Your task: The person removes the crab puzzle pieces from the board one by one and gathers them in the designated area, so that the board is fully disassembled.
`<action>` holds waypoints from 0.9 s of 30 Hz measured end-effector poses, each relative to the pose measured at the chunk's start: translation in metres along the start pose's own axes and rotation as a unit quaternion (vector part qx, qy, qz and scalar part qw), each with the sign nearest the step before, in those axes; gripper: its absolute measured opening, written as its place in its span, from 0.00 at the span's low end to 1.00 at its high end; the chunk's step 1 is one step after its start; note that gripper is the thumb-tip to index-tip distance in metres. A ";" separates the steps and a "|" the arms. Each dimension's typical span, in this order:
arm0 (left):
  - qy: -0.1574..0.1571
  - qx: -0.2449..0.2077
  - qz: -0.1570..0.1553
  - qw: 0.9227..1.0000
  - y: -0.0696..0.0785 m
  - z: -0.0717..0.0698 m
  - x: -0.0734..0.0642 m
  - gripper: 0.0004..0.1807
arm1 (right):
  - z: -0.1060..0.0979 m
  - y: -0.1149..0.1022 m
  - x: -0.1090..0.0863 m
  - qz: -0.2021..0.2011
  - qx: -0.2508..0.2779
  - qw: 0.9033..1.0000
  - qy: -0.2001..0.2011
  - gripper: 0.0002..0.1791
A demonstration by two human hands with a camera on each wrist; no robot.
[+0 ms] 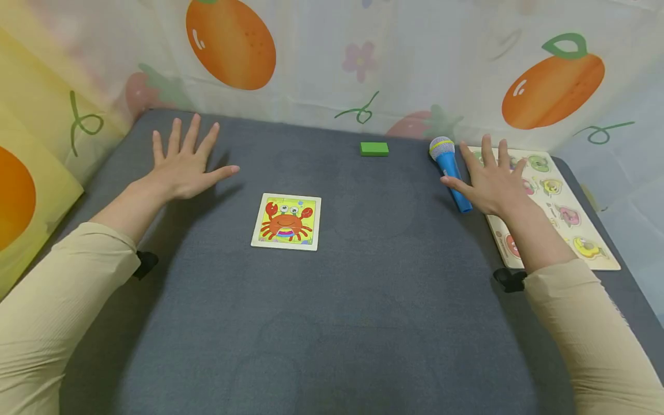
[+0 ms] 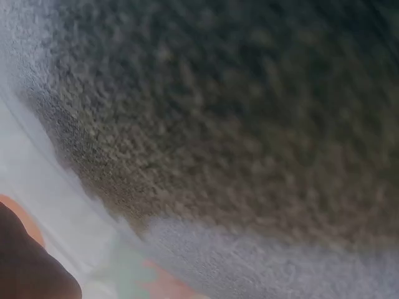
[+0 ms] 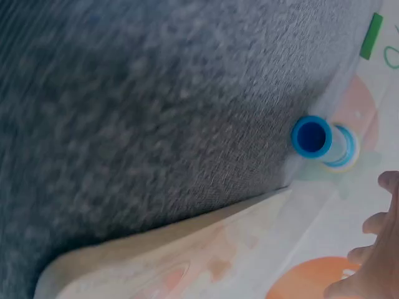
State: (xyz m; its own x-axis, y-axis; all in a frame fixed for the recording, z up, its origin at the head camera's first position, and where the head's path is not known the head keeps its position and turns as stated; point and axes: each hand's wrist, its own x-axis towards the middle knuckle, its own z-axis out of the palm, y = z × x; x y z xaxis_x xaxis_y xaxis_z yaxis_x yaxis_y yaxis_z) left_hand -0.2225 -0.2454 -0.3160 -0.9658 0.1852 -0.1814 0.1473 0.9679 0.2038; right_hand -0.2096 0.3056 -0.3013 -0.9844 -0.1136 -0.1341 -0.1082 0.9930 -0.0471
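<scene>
My left hand (image 1: 181,170) is spread with straight fingers above the left part of the table, holding nothing. On the other side my right hand (image 1: 495,181) is likewise spread, over the inner edge of a wooden puzzle board (image 1: 570,216) with coloured pieces. Beside the right thumb lies a blue toy microphone (image 1: 450,167) with a silver head; its open handle end faces the right wrist camera. A small square crab puzzle (image 1: 286,222) in a pale frame lies between the hands, nearer the left. Farther back is a green block (image 1: 374,149).
The dark grey cloth-covered table (image 1: 353,323) fills most of the head view. A white curtain (image 1: 415,69) printed with fruit hangs along its back edge. Yellow fabric (image 1: 36,132) hangs at the left side. Black bands sit at both wrists.
</scene>
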 end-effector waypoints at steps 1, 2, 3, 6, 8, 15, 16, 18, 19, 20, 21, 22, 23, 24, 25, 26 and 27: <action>0.000 0.000 0.000 1.000 0.001 0.000 0.000 0.54 | 0.000 -0.002 0.000 -0.001 0.000 1.000 0.001 0.52; -0.001 -0.001 0.001 1.000 0.002 0.001 0.001 0.54 | 0.000 -0.004 0.001 -0.003 -0.001 1.000 0.004 0.52; -0.001 -0.001 0.003 1.000 0.003 0.002 0.001 0.54 | 0.000 -0.006 0.001 -0.006 -0.002 1.000 0.007 0.53; -0.002 -0.005 0.009 1.000 0.007 0.003 0.002 0.54 | 0.001 -0.016 0.002 -0.018 -0.003 1.000 0.019 0.52; -0.002 -0.010 0.013 1.000 0.010 0.004 0.003 0.54 | 0.001 -0.023 0.002 -0.030 -0.001 0.999 0.031 0.52; 0.006 -0.027 0.035 0.999 0.030 0.006 0.005 0.54 | 0.002 -0.056 0.008 -0.078 0.017 0.996 0.050 0.48; 0.006 -0.031 0.039 0.999 0.033 0.006 0.004 0.54 | 0.002 -0.062 0.010 -0.084 0.018 0.995 0.050 0.48; 0.008 -0.040 0.049 0.998 0.038 0.006 0.003 0.54 | 0.004 -0.072 0.013 -0.095 0.022 0.994 0.049 0.48; 0.007 -0.044 0.054 0.998 0.041 0.006 0.003 0.54 | 0.005 -0.077 0.015 -0.101 0.026 0.993 0.050 0.48; 0.007 -0.048 0.061 0.997 0.043 0.007 0.003 0.54 | 0.006 -0.082 0.016 -0.106 0.029 0.993 0.049 0.48; 0.007 -0.052 0.067 0.996 0.044 0.007 0.003 0.54 | 0.006 -0.087 0.017 -0.112 0.033 0.992 0.048 0.48; 0.004 -0.054 0.076 0.996 0.046 0.008 0.003 0.53 | 0.007 -0.093 0.019 -0.117 0.038 0.991 0.049 0.47; 0.001 -0.053 0.085 0.995 0.048 0.008 0.003 0.54 | 0.008 -0.098 0.020 -0.122 0.045 0.990 0.049 0.47; -0.005 -0.052 0.094 0.994 0.049 0.009 0.004 0.54 | 0.008 -0.104 0.021 -0.126 0.051 0.990 0.048 0.47; -0.013 -0.051 0.102 0.993 0.050 0.010 0.004 0.55 | 0.008 -0.109 0.023 -0.130 0.056 0.989 0.048 0.48; -0.023 -0.050 0.110 0.992 0.051 0.010 0.005 0.56 | 0.009 -0.115 0.023 -0.134 0.061 0.988 0.047 0.48; -0.033 -0.050 0.118 0.991 0.052 0.011 0.005 0.57 | 0.009 -0.120 0.024 -0.137 0.066 0.987 0.047 0.47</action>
State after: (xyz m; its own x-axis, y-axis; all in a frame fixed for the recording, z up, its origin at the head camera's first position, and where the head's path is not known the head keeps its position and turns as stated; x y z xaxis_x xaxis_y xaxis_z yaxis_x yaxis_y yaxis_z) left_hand -0.2176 -0.1926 -0.3170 -0.8906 0.4181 -0.1789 0.3425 0.8755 0.3410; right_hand -0.2195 0.1830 -0.3078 -0.9297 -0.3683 -0.0072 -0.3597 0.9118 -0.1980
